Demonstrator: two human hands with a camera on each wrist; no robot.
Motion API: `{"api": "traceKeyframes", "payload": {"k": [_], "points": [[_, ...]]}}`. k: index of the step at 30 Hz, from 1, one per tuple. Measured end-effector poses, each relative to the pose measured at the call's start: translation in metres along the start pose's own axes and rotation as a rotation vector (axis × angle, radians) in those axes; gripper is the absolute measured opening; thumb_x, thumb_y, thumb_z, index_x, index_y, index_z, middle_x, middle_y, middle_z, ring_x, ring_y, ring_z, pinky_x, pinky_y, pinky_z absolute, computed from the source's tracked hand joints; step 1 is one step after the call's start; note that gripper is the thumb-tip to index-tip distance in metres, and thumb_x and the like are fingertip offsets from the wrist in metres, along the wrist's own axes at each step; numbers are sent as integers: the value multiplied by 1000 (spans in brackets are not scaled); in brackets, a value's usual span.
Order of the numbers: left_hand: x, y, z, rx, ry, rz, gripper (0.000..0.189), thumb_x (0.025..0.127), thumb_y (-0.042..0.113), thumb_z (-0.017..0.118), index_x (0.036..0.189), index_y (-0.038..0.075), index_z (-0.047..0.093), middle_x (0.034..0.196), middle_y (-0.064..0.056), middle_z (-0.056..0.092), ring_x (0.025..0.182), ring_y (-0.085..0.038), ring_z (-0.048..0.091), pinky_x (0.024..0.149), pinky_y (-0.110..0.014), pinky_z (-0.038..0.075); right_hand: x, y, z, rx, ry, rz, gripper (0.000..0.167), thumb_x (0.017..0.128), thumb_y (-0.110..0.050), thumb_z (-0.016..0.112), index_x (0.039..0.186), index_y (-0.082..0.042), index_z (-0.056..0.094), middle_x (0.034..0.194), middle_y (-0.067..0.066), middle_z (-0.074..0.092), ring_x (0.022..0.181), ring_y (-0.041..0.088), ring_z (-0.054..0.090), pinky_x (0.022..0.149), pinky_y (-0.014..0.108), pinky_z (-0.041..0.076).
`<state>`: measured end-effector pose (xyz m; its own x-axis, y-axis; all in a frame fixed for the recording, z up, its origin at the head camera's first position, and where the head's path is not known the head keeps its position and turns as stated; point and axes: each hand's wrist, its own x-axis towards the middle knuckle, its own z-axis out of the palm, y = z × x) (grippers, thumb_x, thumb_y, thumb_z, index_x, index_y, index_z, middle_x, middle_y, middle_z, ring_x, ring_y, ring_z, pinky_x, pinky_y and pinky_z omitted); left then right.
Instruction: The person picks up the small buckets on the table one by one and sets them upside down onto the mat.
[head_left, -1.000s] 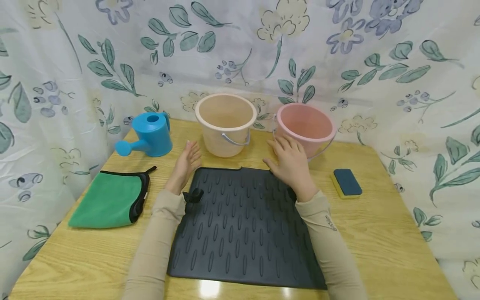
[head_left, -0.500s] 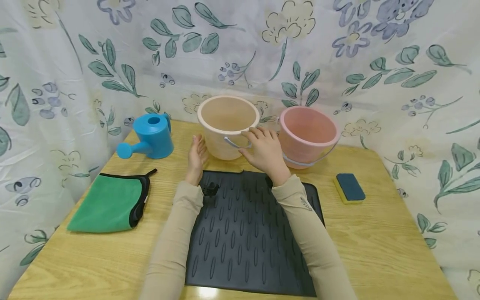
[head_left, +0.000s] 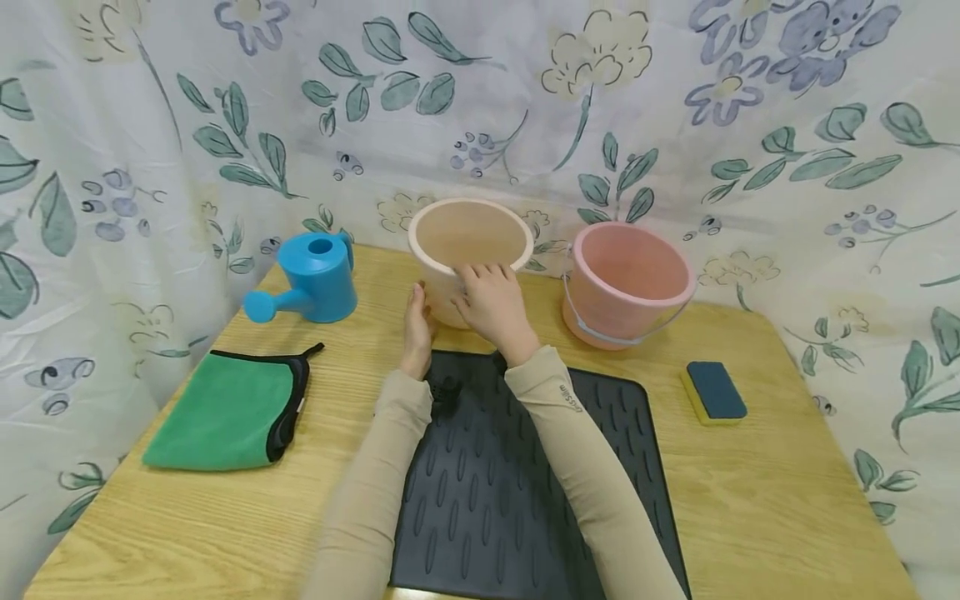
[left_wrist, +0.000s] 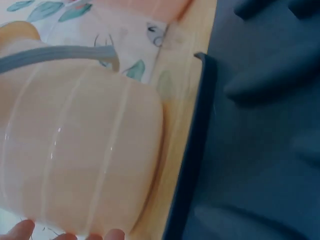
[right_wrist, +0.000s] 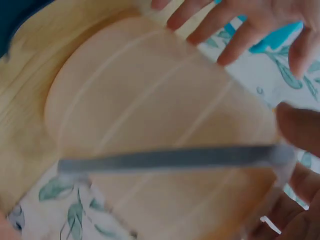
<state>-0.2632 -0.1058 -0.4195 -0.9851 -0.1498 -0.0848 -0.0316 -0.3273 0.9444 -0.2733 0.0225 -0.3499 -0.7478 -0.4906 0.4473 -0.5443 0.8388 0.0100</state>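
Head view: cream bucket (head_left: 469, 235) beyond, touching right hand (head_left: 495, 307).

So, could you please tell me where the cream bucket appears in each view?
Head: cream bucket, just above centre, between watering can and pink bucket.
Left wrist: cream bucket, in the left half, cut by the left edge.
Right wrist: cream bucket, large and slanted across the middle.
Shared landmark: floral cloth, partly visible in all three.

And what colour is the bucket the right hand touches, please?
The bucket is pale peach, shown best in the head view.
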Motion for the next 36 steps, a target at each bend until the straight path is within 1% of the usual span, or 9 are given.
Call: {"api": "traceKeyframes", "payload": {"k": [3, 8, 13, 17, 23, 27, 30, 33, 36], "points": [[1, -2, 5, 0, 5, 14, 62, 105, 45, 18, 157, 12, 10, 164, -9, 7, 151, -34, 6, 120, -56, 11, 5, -5, 5, 0, 7, 4, 35, 90, -25, 69, 122, -10, 64, 111, 7, 72, 104, 28, 65, 97, 42, 44], [5, -3, 11, 28, 22, 42, 62, 106, 44, 19, 157, 12, 5, 165, -5, 1, 152, -27, -1, 122, -50, 5, 12, -7, 2, 23, -5, 24, 30, 89, -19, 70, 118, -11, 66, 100, 6, 74, 92, 26, 69, 84, 43, 48], [9, -6, 16, 33, 15, 56, 61, 106, 43, 19, 157, 13, 5, 165, -5, 2, 153, -23, -2, 122, -46, 1, 11, -4, -7, 72, -20, 72, 32, 88, -20, 70, 118, -11, 66, 99, 5, 74, 91, 25, 70, 81, 43, 49], [11, -10, 21, 36, 17, 61, 63, 105, 44, 19, 157, 11, 4, 165, -6, 1, 153, -24, -2, 122, -47, 1, 9, -3, -16, 98, 19, 75, 32, 87, -20, 71, 118, -11, 67, 97, 5, 74, 87, 26, 70, 77, 42, 49], [8, -16, 27, 23, 39, 24, 66, 105, 45, 20, 157, 10, -1, 165, -8, -3, 152, -26, -2, 122, -48, 1, 10, -9, -32, 104, 85, 27, 30, 87, -19, 71, 117, -12, 68, 96, 5, 74, 85, 25, 69, 73, 40, 46], [6, -17, 31, -94, 9, 54, 58, 106, 43, 16, 156, 13, 17, 163, -3, 15, 151, -21, 12, 122, -41, 10, 8, -16, -42, 107, 149, -3, 35, 86, -12, 68, 120, -16, 67, 90, 4, 74, 81, 24, 68, 71, 38, 44], [6, -14, 35, -238, -33, 70, 55, 106, 43, 15, 151, 16, 32, 156, 0, 33, 144, -17, 30, 119, -36, 22, 6, -20, -50, 103, 199, -26, 41, 83, -6, 63, 122, -19, 67, 84, 3, 72, 75, 23, 65, 68, 36, 41], [4, -10, 37, -374, -60, 60, 53, 106, 42, 16, 149, 17, 36, 147, 3, 43, 135, -14, 40, 114, -34, 30, 5, -23, -56, 100, 224, -36, 41, 83, -6, 63, 121, -19, 67, 83, 3, 72, 74, 22, 65, 68, 36, 42], [3, -6, 38, -492, -79, 63, 51, 106, 43, 19, 145, 17, 40, 134, 7, 50, 124, -11, 48, 109, -32, 36, 5, -25, -62, 115, 216, -26, 39, 85, -8, 66, 122, -18, 66, 93, 2, 74, 83, 23, 67, 74, 37, 44]]}}
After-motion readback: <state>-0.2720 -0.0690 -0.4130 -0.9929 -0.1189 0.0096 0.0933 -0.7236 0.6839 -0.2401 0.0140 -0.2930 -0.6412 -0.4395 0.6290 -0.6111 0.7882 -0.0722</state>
